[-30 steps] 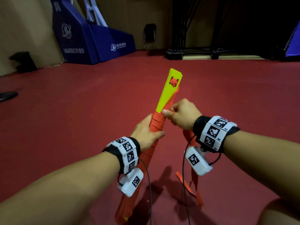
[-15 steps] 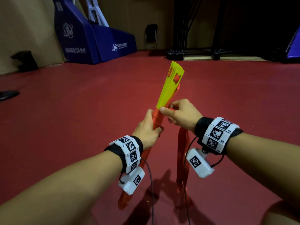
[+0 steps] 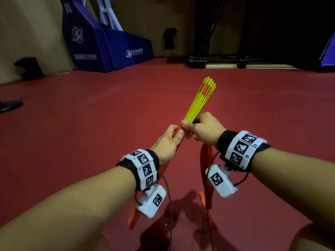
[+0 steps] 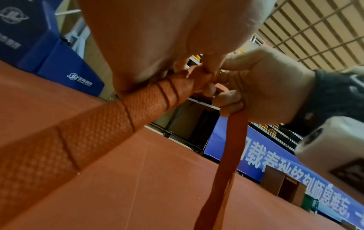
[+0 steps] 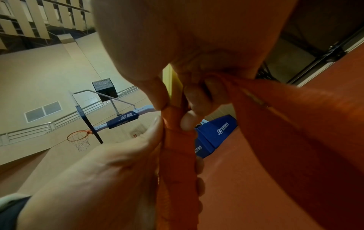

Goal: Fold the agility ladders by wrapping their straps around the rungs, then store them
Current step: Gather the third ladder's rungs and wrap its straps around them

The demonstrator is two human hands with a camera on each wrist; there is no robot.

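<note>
Head view: the yellow rung bundle [image 3: 200, 101] is clasped mid-air by the left hand [image 3: 167, 142] at its wrapped end; the orange strap [image 3: 205, 171] is pinched by the right hand [image 3: 203, 131]. Tension should be kept, each turn laid flat beside the last.

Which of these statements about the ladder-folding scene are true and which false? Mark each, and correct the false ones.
1. The yellow rungs are bunched and fan out at the far end. True.
2. The left hand is empty. False: it grips the strap-wrapped bundle.
3. The right hand pinches the orange strap. True.
4. The strap covers the rungs to their tips. False: the far ends are bare.
5. The floor is blue. False: it is red.
</note>
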